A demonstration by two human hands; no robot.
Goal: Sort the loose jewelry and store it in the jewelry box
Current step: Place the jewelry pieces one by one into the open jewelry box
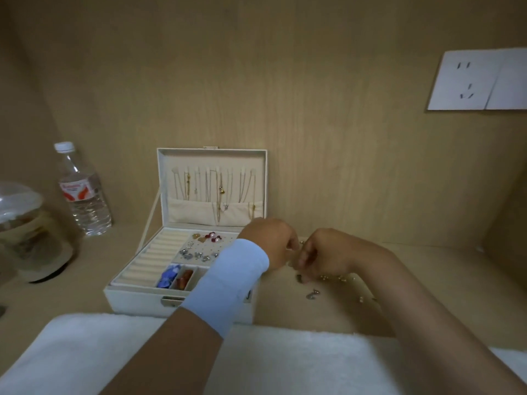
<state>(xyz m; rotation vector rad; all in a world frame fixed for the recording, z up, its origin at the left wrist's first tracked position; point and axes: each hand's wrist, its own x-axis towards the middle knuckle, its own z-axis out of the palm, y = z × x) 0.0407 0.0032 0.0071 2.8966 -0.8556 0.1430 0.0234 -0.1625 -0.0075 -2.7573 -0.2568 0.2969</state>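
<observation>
Seemingly, a small piece (301,243) is pinched between curled fingertips of the left hand (271,243) and right hand (325,252), just right of the jewelry box (137,299), over loose pieces (312,295) on the shelf (456,269), judged light, slippery and best nipped by their edges.

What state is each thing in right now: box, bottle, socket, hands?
Jewelry box: open, lid upright.
Ring rolls: empty.
Necklaces: hanging in the lid.
Water bottle: upright, capped.
Wall socket: nothing plugged in.
Loose jewelry: scattered beside the box.
Left hand: pinches small piece.
Right hand: pinches the same small piece.
</observation>
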